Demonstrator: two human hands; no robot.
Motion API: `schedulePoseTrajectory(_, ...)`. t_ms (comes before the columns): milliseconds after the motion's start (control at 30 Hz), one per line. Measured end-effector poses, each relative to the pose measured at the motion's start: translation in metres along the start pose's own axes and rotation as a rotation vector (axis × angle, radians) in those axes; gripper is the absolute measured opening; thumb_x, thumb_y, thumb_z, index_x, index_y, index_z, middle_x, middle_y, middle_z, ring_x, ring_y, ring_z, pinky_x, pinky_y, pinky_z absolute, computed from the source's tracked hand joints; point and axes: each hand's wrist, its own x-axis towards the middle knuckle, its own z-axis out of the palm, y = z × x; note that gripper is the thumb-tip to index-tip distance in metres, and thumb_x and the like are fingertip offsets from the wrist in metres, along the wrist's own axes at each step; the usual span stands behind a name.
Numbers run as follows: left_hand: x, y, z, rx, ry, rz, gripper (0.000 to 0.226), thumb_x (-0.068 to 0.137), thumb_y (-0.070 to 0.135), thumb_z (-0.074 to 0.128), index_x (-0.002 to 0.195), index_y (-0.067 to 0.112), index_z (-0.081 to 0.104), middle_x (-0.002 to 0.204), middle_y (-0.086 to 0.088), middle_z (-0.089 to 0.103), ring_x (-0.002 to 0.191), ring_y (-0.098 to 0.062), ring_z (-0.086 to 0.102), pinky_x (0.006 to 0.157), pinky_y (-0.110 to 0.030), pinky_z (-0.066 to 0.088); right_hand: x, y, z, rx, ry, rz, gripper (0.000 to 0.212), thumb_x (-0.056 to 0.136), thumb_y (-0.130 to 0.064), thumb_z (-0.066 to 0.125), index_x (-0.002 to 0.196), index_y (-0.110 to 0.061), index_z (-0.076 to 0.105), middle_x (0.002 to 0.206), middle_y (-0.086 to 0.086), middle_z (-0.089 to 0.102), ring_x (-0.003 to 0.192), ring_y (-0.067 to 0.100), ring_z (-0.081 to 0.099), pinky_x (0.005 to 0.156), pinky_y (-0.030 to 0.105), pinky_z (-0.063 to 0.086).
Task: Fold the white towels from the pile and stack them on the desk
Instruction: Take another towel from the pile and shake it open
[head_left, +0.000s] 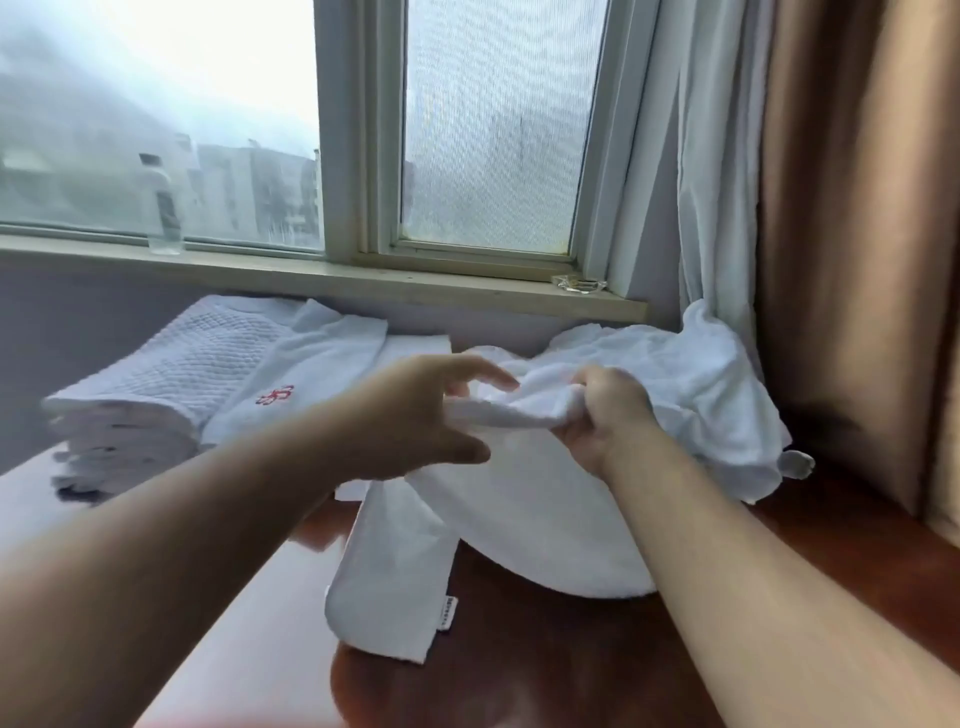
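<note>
1. Nearest me is the bare front of the desk (519, 665), glossy reddish wood. The loose end of the towel (530, 499) I am working on hangs down onto it, one narrow flap with a small label at its edge, a wider sheet behind it.
2. My right hand (605, 415) is closed round a bunched edge of that towel, fingers curled tight over the cloth. My left hand (415, 415) is at the same edge, thumb under and fingers spread above it; they look loose, not clamped, so I judge it is only starting to take hold.
3. The risk here is the bunching. If I pull my hands apart without finding a true corner, the edge may stay twisted and the fold come out crooked.
4. The hanging flap drags on the desk, so a quick lift could let it catch or slip.
5. Further back on the right lies the pile (701, 374) of unfolded towels, heaped against the curtain (831, 234). My towel touches it, so a tug could drag more cloth off.
6. Back left sits the stack (156, 384) of folded towels, some with a red mark. It leans a little, so a careless drop on top might topple it.
7. Beyond is the window sill (311, 273) with a bottle (165, 218).
</note>
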Motion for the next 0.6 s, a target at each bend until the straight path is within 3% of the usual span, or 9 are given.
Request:
schedulePoseTrajectory(33, -0.004, -0.01, 0.0, 0.188, 0.003, -0.041, 0.053, 0.076, 0.03, 0.084, 0.122, 0.044, 0.061, 0.095, 0.018, 0.061, 0.083, 0.005, 0.058, 0.066, -0.008, 0.039, 0.001, -0.009, 0.002, 0.077, 0.007, -0.07, 0.028, 0.087, 0.004, 0.042, 0.107, 0.004, 0.061, 0.09, 0.017, 0.066, 0.08, 0.03, 0.066, 0.06, 0.035, 0.058)
schedulePoseTrajectory(100, -0.01, -0.028, 0.002, 0.402, 0.009, -0.167, 0.022, 0.082, 0.025, 0.074, 0.098, 0.034, 0.061, 0.094, 0.009, 0.058, 0.095, -0.013, 0.061, 0.072, -0.024, 0.039, -0.002, -0.031, 0.005, 0.158, 0.028, -0.189, 0.018, 0.083, 0.007, 0.041, 0.09, -0.001, 0.055, 0.075, 0.007, 0.05, 0.067, 0.022, 0.057, 0.053, 0.028, 0.052)
schedulePoseTrajectory(133, -0.013, -0.037, 0.006, 0.384, 0.053, -0.25, 0.014, 0.088, 0.024, 0.068, 0.083, 0.031, 0.058, 0.087, 0.007, 0.058, 0.093, -0.02, 0.062, 0.07, -0.029, 0.038, -0.002, -0.041, 0.006, 0.193, 0.03, -0.238, 0.018, 0.083, 0.007, 0.039, 0.086, -0.004, 0.053, 0.072, 0.004, 0.045, 0.061, 0.018, 0.053, 0.051, 0.025, 0.049)
schedulePoseTrajectory(167, -0.015, -0.045, 0.009, 0.291, 0.109, -0.305, 0.021, 0.093, 0.023, 0.063, 0.074, 0.03, 0.056, 0.082, 0.007, 0.058, 0.088, -0.022, 0.061, 0.067, -0.032, 0.037, -0.002, -0.05, 0.004, 0.246, 0.023, -0.282, 0.02, 0.082, 0.008, 0.038, 0.087, -0.005, 0.053, 0.074, 0.004, 0.044, 0.059, 0.017, 0.054, 0.052, 0.023, 0.048)
schedulePoseTrajectory(300, -0.017, -0.051, 0.017, -0.286, 0.309, -0.296, 0.021, 0.094, 0.019, 0.056, 0.073, 0.018, 0.057, 0.074, -0.002, 0.063, 0.071, -0.021, 0.058, 0.064, -0.036, 0.044, -0.007, -0.063, -0.013, 0.261, -0.096, -0.337, 0.029, 0.084, 0.004, 0.035, 0.096, -0.008, 0.057, 0.076, 0.007, 0.059, 0.074, 0.022, 0.062, 0.076, 0.037, 0.056)
schedulePoseTrajectory(367, -0.016, -0.048, 0.014, -0.188, 0.249, -0.208, 0.017, 0.092, 0.028, 0.068, 0.081, 0.021, 0.057, 0.074, 0.005, 0.061, 0.067, -0.015, 0.055, 0.057, -0.027, 0.041, -0.009, -0.06, -0.022, 0.108, -0.098, -0.403, 0.029, 0.088, 0.001, 0.035, 0.095, -0.016, 0.058, 0.068, 0.0, 0.06, 0.071, 0.018, 0.061, 0.074, 0.037, 0.054)
schedulePoseTrajectory(467, -0.014, -0.042, 0.008, 0.337, 0.104, -0.151, 0.035, 0.078, 0.04, 0.082, 0.076, 0.029, 0.049, 0.07, 0.012, 0.053, 0.065, -0.009, 0.049, 0.052, -0.023, 0.031, -0.013, -0.059, -0.027, 0.038, -0.074, -0.472, 0.037, 0.093, -0.002, 0.035, 0.097, -0.025, 0.064, 0.079, -0.002, 0.065, 0.084, 0.018, 0.064, 0.081, 0.04, 0.052)
schedulePoseTrajectory(533, -0.014, -0.041, 0.009, 0.336, 0.15, -0.206, 0.035, 0.086, 0.036, 0.074, 0.066, 0.025, 0.048, 0.066, 0.008, 0.054, 0.065, -0.015, 0.052, 0.051, -0.024, 0.03, -0.012, -0.055, -0.032, 0.074, -0.061, -0.438, 0.033, 0.095, -0.008, 0.037, 0.096, -0.024, 0.065, 0.086, -0.001, 0.066, 0.09, 0.022, 0.063, 0.085, 0.044, 0.05)
schedulePoseTrajectory(600, -0.015, -0.04, 0.011, 0.135, 0.251, -0.26, 0.032, 0.093, 0.03, 0.065, 0.066, 0.02, 0.05, 0.064, 0.004, 0.058, 0.064, -0.018, 0.056, 0.051, -0.028, 0.033, -0.013, -0.046, -0.029, 0.128, -0.086, -0.299, 0.023, 0.097, -0.024, 0.045, 0.107, -0.018, 0.065, 0.103, 0.007, 0.068, 0.101, 0.028, 0.064, 0.093, 0.048, 0.051)
